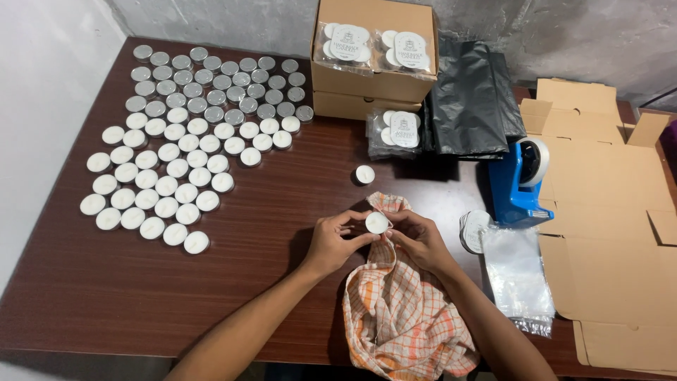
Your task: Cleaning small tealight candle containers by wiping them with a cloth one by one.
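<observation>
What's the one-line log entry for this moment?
left hand: holds tealight | right hand: same tealight | checked cloth: under hands | table

Both forearms run out of the bottom edge, so nothing above the elbows shows, and the checked cloth (405,310) hides the table (268,190) beneath it while its lower folds are cut off too. The flat cardboard (613,212) on the right is clipped by the frame, and the blue tape dispenser (518,183) covers part of it. Labels on the packed bags (395,130) are too small to read
</observation>
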